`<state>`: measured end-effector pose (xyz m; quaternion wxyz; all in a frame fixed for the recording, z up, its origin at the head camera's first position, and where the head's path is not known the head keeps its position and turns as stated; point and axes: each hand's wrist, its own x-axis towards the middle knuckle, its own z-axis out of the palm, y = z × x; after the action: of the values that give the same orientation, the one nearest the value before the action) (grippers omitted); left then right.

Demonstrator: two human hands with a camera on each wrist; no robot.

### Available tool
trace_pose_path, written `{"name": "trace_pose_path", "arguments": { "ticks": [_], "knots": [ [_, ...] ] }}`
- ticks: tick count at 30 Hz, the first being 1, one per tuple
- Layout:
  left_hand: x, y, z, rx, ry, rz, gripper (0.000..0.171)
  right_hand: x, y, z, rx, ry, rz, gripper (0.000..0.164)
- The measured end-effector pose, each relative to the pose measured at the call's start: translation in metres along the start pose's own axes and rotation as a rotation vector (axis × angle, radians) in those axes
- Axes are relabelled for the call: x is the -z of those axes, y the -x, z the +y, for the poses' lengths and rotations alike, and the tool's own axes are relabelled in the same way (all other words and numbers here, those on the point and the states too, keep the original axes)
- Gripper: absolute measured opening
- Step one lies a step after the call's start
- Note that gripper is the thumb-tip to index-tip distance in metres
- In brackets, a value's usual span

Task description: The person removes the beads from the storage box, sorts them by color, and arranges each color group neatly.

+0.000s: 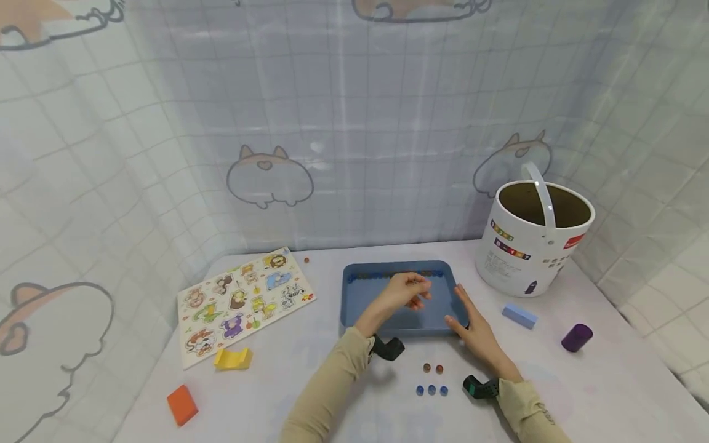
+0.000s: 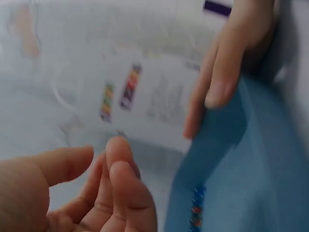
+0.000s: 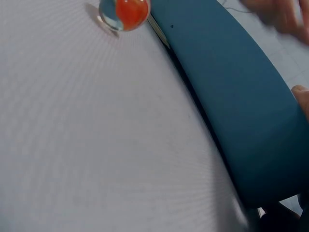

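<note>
A blue tray [image 1: 382,314] lies on the table, with a row of small glass marbles [image 1: 365,276] along its far wall. Over the middle of the tray hangs my left hand [image 1: 400,292], its fingers loosely bent. In the left wrist view a gap shows between that thumb and fingertips [image 2: 126,176], with nothing in it. My right hand [image 1: 476,332] rests at the tray's right side, fingers extended along the rim. Before the tray lie two brownish-orange marbles [image 1: 439,369] and three blue marbles [image 1: 431,390]. One orange marble [image 3: 129,12] shows close up beside the tray in the right wrist view.
A white bucket [image 1: 512,258] with a raised handle stands at back right, near a blue block [image 1: 519,315] and a purple cylinder [image 1: 576,338]. To the left lie an animal puzzle board [image 1: 246,301], a yellow block [image 1: 232,359], an orange block [image 1: 182,405] and a lone marble [image 1: 306,259].
</note>
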<state>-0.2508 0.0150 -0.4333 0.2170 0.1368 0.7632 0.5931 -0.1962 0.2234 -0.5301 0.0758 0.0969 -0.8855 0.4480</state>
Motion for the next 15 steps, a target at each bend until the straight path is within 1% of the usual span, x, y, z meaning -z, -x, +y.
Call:
{"name": "trace_pose_path", "arguments": {
  "ticks": [1, 3, 6, 9, 13, 15],
  "knots": [
    [0.000, -0.013, 0.000, 0.010, 0.033, 0.021, 0.028, 0.000, 0.000, 0.001, -0.004, 0.000, -0.001, 0.074],
    [-0.003, -0.035, -0.003, 0.029, 0.065, 0.063, 0.029, -0.002, 0.001, 0.002, -0.008, -0.005, -0.004, 0.074],
    [-0.009, -0.060, -0.007, 0.074, 0.084, 0.101, 0.028, -0.003, 0.002, 0.002, -0.008, -0.013, -0.001, 0.074],
    [-0.016, -0.075, -0.009, 0.121, 0.088, 0.160, 0.029, -0.004, 0.001, 0.001, 0.003, -0.016, 0.009, 0.074],
    [-0.026, -0.089, -0.008, 0.200, 0.103, 0.253, 0.030, -0.003, 0.000, 0.001, 0.015, -0.009, 0.025, 0.074],
    [-0.029, -0.097, -0.010, 0.235, 0.123, 0.285, 0.029, -0.002, -0.001, 0.002, 0.019, -0.003, 0.034, 0.074]
  ]
}}
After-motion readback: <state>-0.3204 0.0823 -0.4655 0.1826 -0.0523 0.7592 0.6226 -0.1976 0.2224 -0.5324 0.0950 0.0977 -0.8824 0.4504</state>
